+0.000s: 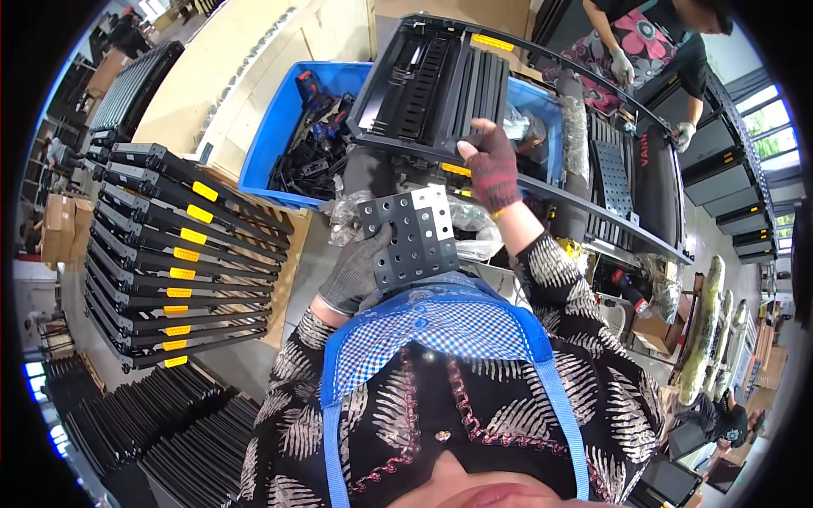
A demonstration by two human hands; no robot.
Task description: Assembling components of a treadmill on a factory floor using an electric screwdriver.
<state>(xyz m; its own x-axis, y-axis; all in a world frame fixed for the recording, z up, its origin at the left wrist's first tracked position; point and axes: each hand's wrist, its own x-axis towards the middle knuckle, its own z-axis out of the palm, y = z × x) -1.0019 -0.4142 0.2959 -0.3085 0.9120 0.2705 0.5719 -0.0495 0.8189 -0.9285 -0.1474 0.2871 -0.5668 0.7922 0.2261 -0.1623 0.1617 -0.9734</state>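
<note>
Your left hand (356,275), in a dark grey glove, is closed around the lower left edge of a perforated grey metal plate (409,235) and holds it up close in front of your chest, tilted a little, its holes facing you. Your right hand (493,167), in a red knit glove, reaches forward with the fingers spread and pressed flat on the near edge of the long black frame (440,85); it rests on the frame rather than gripping it. That frame is the largest thing before you: it lies across the bench with a yellow reflector (492,41) at its far end, and the plate is not on it yet, so by my reading the fitting of this piece is only about to start. To your left a rack of finished-looking black frames (182,262) with yellow tags stands in a neat row, which suggests many units are already done and this one is next. Behind the plate sits a blue bin (279,127) filled with black parts, and crumpled clear plastic bags (474,229) lie just beside the plate. Across the bench another person's gloved hands (622,68) work at the far rail (656,169), well apart from yours. Whether any fasteners are set on your frame I cannot tell.
</note>
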